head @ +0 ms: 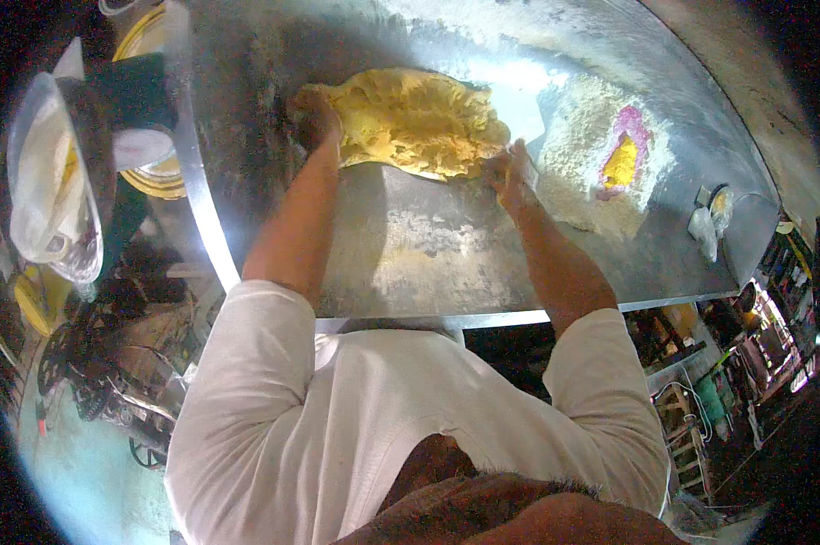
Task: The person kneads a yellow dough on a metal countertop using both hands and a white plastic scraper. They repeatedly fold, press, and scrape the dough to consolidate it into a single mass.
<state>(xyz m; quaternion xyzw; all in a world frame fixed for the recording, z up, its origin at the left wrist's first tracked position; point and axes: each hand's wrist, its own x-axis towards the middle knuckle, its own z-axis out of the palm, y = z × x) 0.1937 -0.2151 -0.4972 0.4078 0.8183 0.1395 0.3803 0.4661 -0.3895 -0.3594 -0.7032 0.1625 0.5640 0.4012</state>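
A large, lumpy mass of yellow dough [417, 122] stretches across the metal worktop [444, 252] in front of me. My left hand [314, 119] grips its left end, with the fingers partly in shadow. At the lower right end, my right hand [509, 170] holds the dough's edge; some of its fingers are hidden. A pale, flat sheet or scraper [529, 119] shows just beyond the right hand, and whether the hand touches it is unclear. Right of the dough lies a mound of white flour [573, 157], with bright yellow [621, 163] and pink [631, 122] ingredients in its middle.
Small plastic bags [704, 231] sit near the worktop's right end. Left of the worktop's bright metal edge [206, 204] are a translucent plastic container [56, 177] and yellow-rimmed round tubs or lids [154, 180]. A cluttered rack [686, 429] stands low on the right.
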